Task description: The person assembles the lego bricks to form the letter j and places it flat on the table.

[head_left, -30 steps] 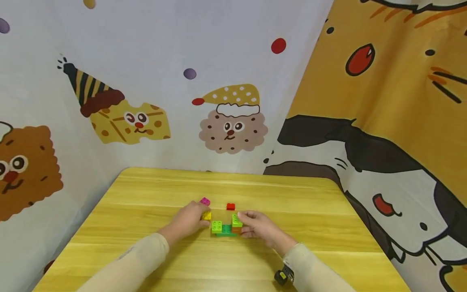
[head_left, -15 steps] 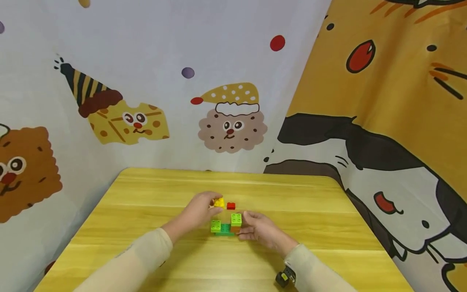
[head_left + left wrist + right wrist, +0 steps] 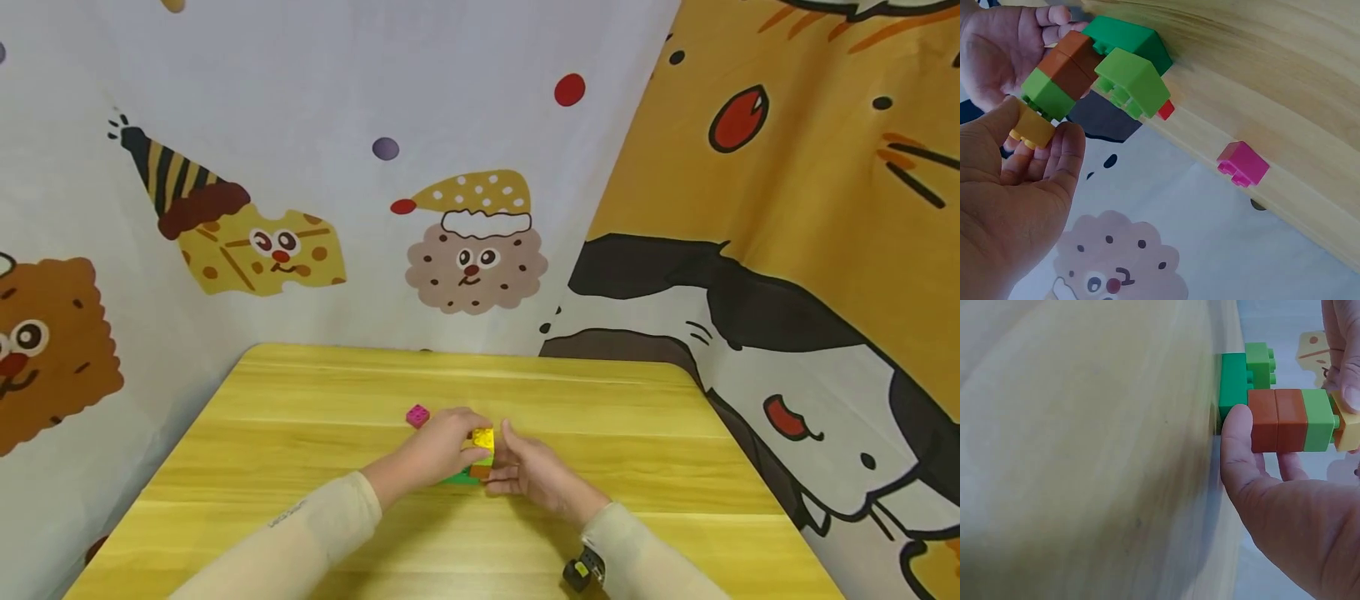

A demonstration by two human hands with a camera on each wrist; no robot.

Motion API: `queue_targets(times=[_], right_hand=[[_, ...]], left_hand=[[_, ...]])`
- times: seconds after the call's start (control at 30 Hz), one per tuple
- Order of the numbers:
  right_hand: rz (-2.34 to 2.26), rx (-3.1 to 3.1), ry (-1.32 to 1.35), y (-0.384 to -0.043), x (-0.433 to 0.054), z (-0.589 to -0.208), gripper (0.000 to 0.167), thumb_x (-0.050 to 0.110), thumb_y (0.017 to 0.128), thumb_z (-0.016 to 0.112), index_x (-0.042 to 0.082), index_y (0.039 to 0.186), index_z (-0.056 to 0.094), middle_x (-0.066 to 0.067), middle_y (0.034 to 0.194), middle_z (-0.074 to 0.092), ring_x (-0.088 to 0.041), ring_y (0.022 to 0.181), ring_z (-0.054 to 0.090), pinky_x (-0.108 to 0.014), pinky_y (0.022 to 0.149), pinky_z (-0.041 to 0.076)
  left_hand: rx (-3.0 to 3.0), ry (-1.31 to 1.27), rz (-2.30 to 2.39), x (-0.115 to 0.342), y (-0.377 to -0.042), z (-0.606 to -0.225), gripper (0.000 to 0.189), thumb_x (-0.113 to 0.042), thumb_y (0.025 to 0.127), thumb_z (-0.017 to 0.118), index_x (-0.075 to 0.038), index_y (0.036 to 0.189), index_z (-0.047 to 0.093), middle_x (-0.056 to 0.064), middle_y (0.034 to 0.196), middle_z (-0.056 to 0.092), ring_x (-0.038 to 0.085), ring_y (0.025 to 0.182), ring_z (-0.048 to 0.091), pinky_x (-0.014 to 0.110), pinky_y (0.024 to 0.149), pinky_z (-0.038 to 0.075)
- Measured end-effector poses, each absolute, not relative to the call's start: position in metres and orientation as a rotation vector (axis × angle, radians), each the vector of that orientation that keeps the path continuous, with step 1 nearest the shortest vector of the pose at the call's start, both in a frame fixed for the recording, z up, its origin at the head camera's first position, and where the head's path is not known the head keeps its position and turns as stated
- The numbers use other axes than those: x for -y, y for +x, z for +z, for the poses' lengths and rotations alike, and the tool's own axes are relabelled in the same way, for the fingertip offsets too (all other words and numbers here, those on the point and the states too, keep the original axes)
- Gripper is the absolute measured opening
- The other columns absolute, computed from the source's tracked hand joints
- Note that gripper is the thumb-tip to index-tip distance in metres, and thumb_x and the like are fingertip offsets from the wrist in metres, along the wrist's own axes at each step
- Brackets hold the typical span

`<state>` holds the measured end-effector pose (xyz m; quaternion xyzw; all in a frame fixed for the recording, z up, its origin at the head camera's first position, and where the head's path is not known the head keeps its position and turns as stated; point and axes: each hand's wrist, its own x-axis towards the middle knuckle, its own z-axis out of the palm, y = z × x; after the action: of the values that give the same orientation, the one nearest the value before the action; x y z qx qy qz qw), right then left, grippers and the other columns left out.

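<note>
In the head view my left hand (image 3: 442, 446) reaches across a small toy-brick stack. Its thumb and fingers pinch a yellow brick (image 3: 1036, 127) on top of a lime green brick (image 3: 1317, 420). Beneath that come two brown bricks (image 3: 1277, 420), on one end of a dark green brick (image 3: 1233, 381). A second lime green brick (image 3: 1134, 81) sits on the dark green brick's other end, hidden behind my left hand in the head view. My right hand (image 3: 543, 475) stands at the stack's right side, fingertips at the lower brown and dark green bricks, thumb raised.
A pink brick (image 3: 417, 416) lies on the wooden table (image 3: 337, 383), behind and left of the stack. A red brick (image 3: 1166, 110) shows partly past the stack in the left wrist view. A cartoon-printed curtain (image 3: 300, 100) hangs beyond the table's far edge.
My left hand carried the yellow brick from beside the pink brick rightward onto the top of the stack. My right hand stayed at the stack, its thumb moving off the lime green brick.
</note>
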<state>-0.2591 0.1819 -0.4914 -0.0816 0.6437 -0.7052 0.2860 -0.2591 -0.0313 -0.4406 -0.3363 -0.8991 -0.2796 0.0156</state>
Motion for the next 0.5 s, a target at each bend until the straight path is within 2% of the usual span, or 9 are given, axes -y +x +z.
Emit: queue_targets(times=[0.27, 0.5], right_hand=[[-1.854, -1.743, -0.213, -0.2596, -0.1788, -0.4863, 0.064, 0.053, 0.099, 0.053, 0.000, 0.134, 0.054, -0.016, 0.123, 0.064, -0.042, 0.115, 0.059, -0.051, 0.094, 0.052], [-1.856, -1.797, -0.173, -0.2611, -0.1748, -0.4842, 0.062, 0.047, 0.096, 0.062, -0.005, 0.129, 0.056, -0.015, 0.125, 0.062, -0.037, 0.112, 0.061, -0.047, 0.095, 0.052]], left_hand=[[2.807, -1.054, -0.933, 0.0318, -0.2594, -0.4420, 0.040, -0.025, 0.089, 0.076, -0.007, 0.124, 0.067, 0.001, 0.114, 0.066, 0.020, 0.096, 0.065, 0.021, 0.076, 0.054], [2.801, -1.020, -1.067, 0.0328, -0.2647, -0.4459, 0.031, -0.024, 0.086, 0.080, -0.012, 0.114, 0.073, -0.005, 0.104, 0.071, 0.006, 0.082, 0.062, 0.018, 0.070, 0.053]])
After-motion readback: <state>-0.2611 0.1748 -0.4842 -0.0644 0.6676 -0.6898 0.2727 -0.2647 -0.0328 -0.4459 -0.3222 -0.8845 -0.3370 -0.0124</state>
